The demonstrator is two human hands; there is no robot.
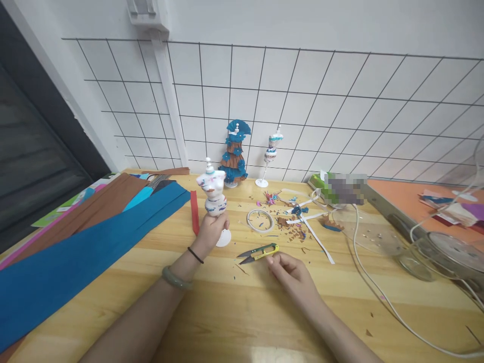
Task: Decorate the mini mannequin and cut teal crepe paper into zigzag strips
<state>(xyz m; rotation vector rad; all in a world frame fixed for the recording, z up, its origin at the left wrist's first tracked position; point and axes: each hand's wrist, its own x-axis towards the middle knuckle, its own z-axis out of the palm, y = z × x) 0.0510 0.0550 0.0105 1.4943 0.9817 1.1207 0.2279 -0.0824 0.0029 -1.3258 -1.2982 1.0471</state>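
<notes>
My left hand (216,227) is wrapped round the thin stand of a small white dress form (215,189), just below its torso. Its body has smears of colour, and its round base (224,238) shows beside my hand. The fingers of my right hand (290,272) are pinched together at the lower edge of the green and yellow thread snips (260,252), whose blades are spread and point left. A roll of narrow white tape (260,221) lies just beyond the snips. To the left of the dress form is a red strip of paper (194,212).
Behind stand a dress form in blue and brown ruffled paper (235,151) and another bare one (270,151). Blue crepe paper (91,252) and brown sheets (86,212) cover the left. Paper scraps (297,229), a white cable (357,262) and a glass jar (418,264) lie right.
</notes>
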